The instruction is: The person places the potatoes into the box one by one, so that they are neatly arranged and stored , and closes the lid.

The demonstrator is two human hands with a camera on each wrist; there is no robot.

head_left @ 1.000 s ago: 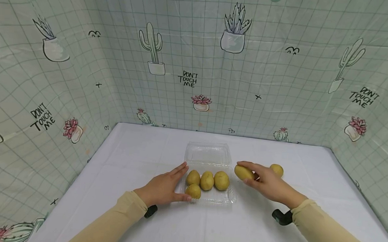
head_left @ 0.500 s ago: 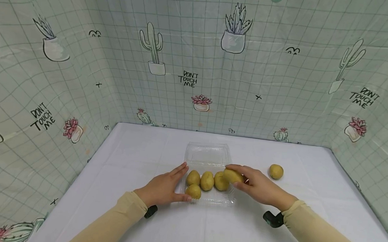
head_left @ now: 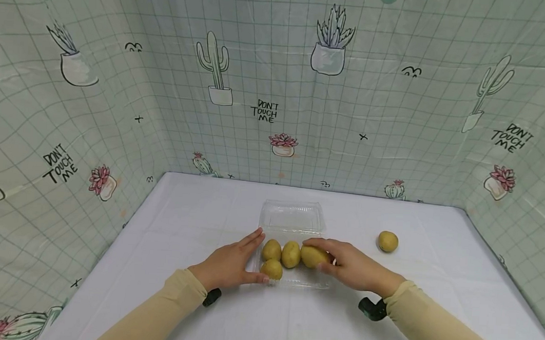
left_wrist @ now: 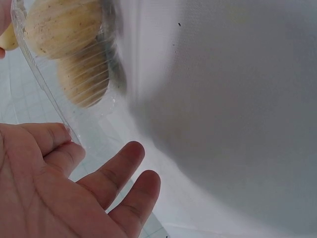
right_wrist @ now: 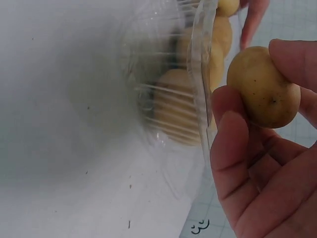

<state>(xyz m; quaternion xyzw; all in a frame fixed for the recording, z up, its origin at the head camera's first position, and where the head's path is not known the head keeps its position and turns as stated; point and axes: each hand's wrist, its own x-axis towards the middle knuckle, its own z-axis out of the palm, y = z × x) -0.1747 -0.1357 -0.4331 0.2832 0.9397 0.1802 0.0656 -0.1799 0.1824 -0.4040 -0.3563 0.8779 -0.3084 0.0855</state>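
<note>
A clear plastic clamshell box [head_left: 301, 283] lies open on the table, its lid [head_left: 293, 217] folded back. My left hand [head_left: 230, 263] is spread at the box's left side, two fingertips touching the rim in the left wrist view and the thumb by the front left corner. Between the thumb and fingers of my right hand [head_left: 360, 267] is a potato [right_wrist: 262, 89], held over the right part of the box. Inside sit a back left potato [head_left: 271, 249], a middle potato [head_left: 291, 254] and a front left potato [head_left: 272, 269]. Another potato [right_wrist: 178, 106] shows through the box wall, hidden from the head view.
One loose potato [head_left: 388, 241] lies on the white tablecloth [head_left: 196, 207], right of the box. A patterned curtain [head_left: 237, 132] rises behind the table and along both sides. Dark wrist cameras [head_left: 373, 309] stick out below the hands.
My right hand has carried its potato leftward from beside the box to over its right part, uncovering more of the loose potato. My left hand has stayed in place.
</note>
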